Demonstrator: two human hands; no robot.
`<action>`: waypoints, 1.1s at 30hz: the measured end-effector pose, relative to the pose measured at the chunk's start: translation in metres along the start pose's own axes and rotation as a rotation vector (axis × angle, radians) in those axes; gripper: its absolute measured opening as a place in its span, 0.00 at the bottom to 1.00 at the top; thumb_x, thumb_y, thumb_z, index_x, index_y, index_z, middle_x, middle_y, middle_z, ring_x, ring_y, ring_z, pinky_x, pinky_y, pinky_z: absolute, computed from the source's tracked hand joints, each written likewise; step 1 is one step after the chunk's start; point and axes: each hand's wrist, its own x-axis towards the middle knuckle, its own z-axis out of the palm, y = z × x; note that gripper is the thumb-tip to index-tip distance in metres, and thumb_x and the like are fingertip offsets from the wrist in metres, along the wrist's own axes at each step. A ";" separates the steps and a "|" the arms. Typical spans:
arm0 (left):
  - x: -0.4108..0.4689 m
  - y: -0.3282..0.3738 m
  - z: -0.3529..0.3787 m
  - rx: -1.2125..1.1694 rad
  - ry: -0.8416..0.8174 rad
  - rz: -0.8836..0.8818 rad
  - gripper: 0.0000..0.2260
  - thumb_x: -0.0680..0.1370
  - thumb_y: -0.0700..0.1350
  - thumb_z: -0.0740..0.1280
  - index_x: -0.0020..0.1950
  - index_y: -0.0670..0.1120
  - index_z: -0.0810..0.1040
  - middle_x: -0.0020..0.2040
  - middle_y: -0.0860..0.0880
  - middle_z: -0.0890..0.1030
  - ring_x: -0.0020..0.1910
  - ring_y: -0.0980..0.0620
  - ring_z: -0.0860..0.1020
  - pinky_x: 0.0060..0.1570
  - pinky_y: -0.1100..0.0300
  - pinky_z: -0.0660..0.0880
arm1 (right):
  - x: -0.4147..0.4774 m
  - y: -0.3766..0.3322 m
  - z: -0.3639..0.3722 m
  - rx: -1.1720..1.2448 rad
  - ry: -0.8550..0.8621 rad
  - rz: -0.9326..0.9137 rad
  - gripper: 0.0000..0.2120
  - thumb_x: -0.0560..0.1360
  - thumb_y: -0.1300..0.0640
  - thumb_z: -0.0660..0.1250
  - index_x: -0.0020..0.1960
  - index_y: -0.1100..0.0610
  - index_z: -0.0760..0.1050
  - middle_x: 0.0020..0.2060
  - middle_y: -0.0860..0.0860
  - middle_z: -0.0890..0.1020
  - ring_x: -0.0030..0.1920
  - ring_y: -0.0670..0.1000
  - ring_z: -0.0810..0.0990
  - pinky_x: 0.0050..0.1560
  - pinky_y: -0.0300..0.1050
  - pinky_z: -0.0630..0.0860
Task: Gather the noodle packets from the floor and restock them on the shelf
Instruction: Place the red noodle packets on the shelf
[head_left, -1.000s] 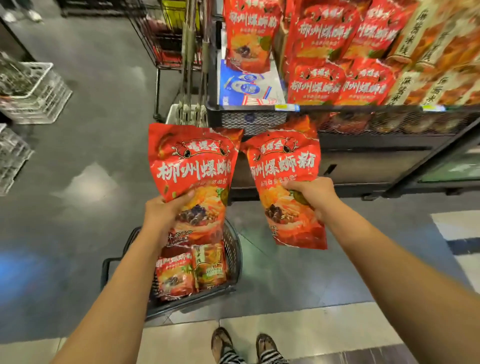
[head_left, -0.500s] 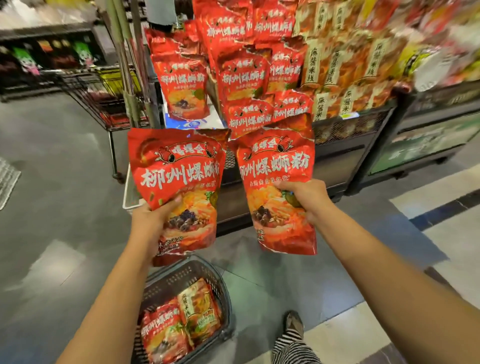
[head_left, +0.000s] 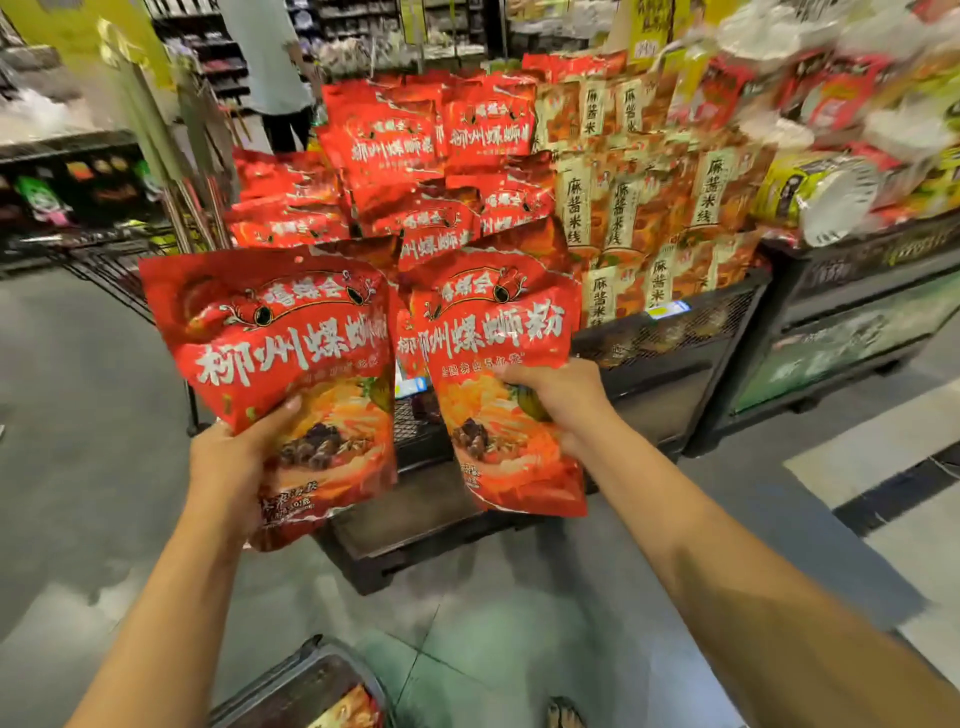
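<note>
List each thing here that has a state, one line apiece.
Left hand, grips the left red foil noodle packet, held upright off the floor.
Right hand, grips the right red foil noodle packet, held upright.
Black wire-mesh shelf, stocked with piled red packets.
Dark floor basket, holds at least one packet; mostly out of frame.

I see a glossy grey floor (head_left: 78, 415) catching pale glare, and light tiles (head_left: 883, 452) with a dark stripe at the right. Far back, blurred store aisles (head_left: 353, 31), where a person (head_left: 270, 73) stands. A low dark counter (head_left: 67, 171) sits at the left.
</note>
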 end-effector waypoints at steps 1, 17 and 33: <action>0.007 0.003 0.010 -0.001 0.013 0.007 0.13 0.72 0.40 0.75 0.55 0.44 0.82 0.50 0.43 0.85 0.47 0.41 0.84 0.44 0.48 0.82 | 0.012 -0.007 -0.001 -0.004 -0.007 -0.009 0.17 0.63 0.65 0.81 0.50 0.61 0.82 0.46 0.55 0.86 0.47 0.56 0.85 0.54 0.55 0.81; 0.111 0.015 0.044 0.037 0.260 0.098 0.09 0.69 0.43 0.78 0.46 0.47 0.81 0.41 0.49 0.86 0.38 0.45 0.85 0.37 0.52 0.82 | 0.134 -0.041 0.033 -0.082 -0.029 -0.080 0.12 0.65 0.60 0.81 0.41 0.54 0.79 0.43 0.50 0.85 0.46 0.55 0.84 0.56 0.58 0.80; 0.359 0.003 -0.011 -0.041 0.100 0.034 0.05 0.73 0.39 0.75 0.46 0.46 0.82 0.33 0.57 0.84 0.32 0.60 0.82 0.31 0.66 0.78 | 0.222 -0.047 0.225 -0.102 0.038 -0.105 0.15 0.65 0.65 0.79 0.51 0.61 0.83 0.44 0.53 0.86 0.41 0.50 0.85 0.48 0.45 0.80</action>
